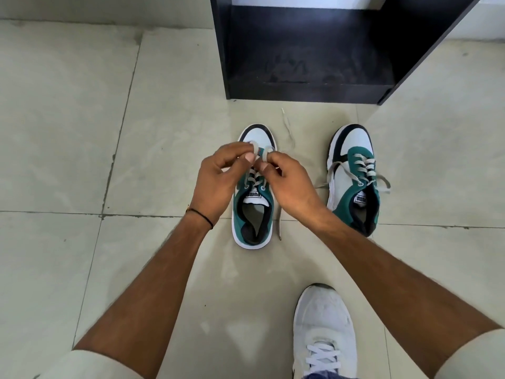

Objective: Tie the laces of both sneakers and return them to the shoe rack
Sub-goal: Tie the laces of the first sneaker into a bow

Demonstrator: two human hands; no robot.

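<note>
1. The left hand (218, 170) is closed in a pinch on a grey lace loop (254, 147), held between thumb and fingertips above the left sneaker (252, 212).
2. The right hand (289, 181) is likewise closed on a second lace loop (267, 154), and the two loops are held just beside each other, over the shoe's tongue.
3. The step in hand is judged to be the bow on this first sneaker: two loops are formed but not yet crossed or drawn tight.
4. A loose lace end (278, 222) is seen trailing onto the floor (136, 132) along the shoe's right side.
5. The next move is judged to call for one loop to be wrapped round the other, passed through, and both pulled outward evenly, with the slack taken up.
6. The right sneaker (354, 176) stands well apart to the right, its laces (382, 181) lying loose and untied on both sides.
7. The dark shoe rack (314, 88) stands beyond both sneakers, its lowest shelf bare; neither shoe has been returned to it.
8. A white shoe (323, 324) worn by the person is seen near the bottom edge.
</note>
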